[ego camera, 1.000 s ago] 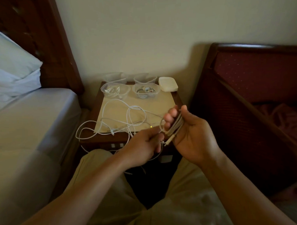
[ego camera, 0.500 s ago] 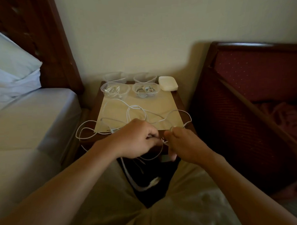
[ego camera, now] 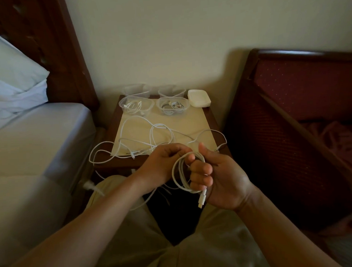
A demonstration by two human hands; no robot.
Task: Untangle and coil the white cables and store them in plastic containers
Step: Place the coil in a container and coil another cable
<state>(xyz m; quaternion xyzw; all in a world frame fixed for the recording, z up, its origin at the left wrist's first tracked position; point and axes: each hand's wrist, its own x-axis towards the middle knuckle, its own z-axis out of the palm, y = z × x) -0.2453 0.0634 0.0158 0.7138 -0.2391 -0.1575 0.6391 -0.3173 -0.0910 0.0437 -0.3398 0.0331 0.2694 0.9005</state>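
Partly hidden: coiled cable (ego camera: 179, 173) | right hand (ego camera: 218, 177) grips | left hand (ego camera: 164, 163) pinches

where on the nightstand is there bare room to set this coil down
Free: the mat's right strip below the white lid. Crowded: loose cables cover its middle and left, and four tubs line the back edge.

A bed (ego camera: 37, 134) with a gray sheet is sitting on the left, and a pale pillow (ego camera: 13, 79) is lying on it. A dark wood headboard (ego camera: 54, 37) is standing behind. A red chair (ego camera: 301, 101) is sitting on the right.
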